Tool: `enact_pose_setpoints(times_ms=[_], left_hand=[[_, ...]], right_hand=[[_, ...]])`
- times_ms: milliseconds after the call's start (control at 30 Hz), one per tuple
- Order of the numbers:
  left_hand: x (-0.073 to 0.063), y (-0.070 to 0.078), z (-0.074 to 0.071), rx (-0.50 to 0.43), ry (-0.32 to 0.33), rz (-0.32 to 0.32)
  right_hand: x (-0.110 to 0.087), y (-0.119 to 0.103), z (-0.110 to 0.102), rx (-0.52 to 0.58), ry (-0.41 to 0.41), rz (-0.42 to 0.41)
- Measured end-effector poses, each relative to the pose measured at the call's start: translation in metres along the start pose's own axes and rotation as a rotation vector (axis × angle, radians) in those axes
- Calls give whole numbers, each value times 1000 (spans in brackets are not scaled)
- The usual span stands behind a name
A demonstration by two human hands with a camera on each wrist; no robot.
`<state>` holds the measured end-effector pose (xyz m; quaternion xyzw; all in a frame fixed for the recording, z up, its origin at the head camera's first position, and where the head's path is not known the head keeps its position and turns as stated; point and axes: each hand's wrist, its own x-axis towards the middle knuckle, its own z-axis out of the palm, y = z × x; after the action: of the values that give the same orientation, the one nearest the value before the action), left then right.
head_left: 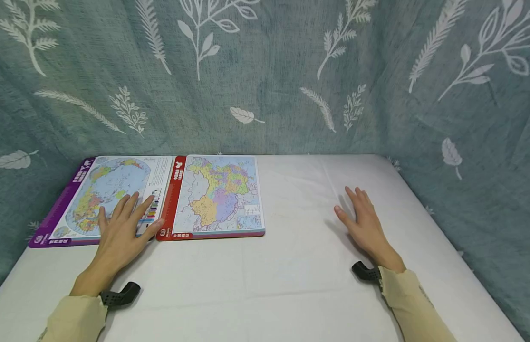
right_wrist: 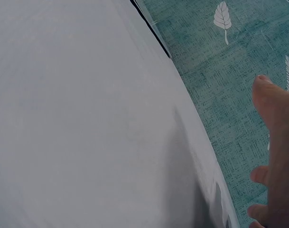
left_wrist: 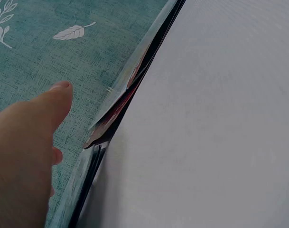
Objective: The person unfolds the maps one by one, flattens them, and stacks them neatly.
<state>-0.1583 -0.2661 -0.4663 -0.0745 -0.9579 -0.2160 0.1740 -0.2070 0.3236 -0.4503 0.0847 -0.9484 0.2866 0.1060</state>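
In the head view, a purple-edged world map board (head_left: pixel 115 190) and a red-edged map board (head_left: pixel 217 194) lie side by side at the left of the table. My left hand (head_left: pixel 121 235) is spread over the lower part of the world map, its thumb reaching to the red edge of the other map. Out to the right, my right hand (head_left: pixel 367 230) hovers with fingers extended above the white cloth, holding nothing. The left wrist view shows the left thumb (left_wrist: pixel 59 102) beside the boards' edges. Fingers of the right hand (right_wrist: pixel 282 142) appear at the right wrist view's border.
A white cloth covers the table (head_left: pixel 299 266). Behind it and along both sides hangs a teal curtain (head_left: pixel 282 104) with white leaf prints. Each wrist carries a black camera mount, one on the left (head_left: pixel 121 294) and one on the right (head_left: pixel 365 271).
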Motion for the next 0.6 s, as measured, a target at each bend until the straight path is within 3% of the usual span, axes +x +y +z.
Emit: enact_pose_setpoints(times_ms=[600], left_hand=[[-1, 3, -2, -8, 0, 3]], right_hand=[[-1, 2, 1, -5, 3, 14]])
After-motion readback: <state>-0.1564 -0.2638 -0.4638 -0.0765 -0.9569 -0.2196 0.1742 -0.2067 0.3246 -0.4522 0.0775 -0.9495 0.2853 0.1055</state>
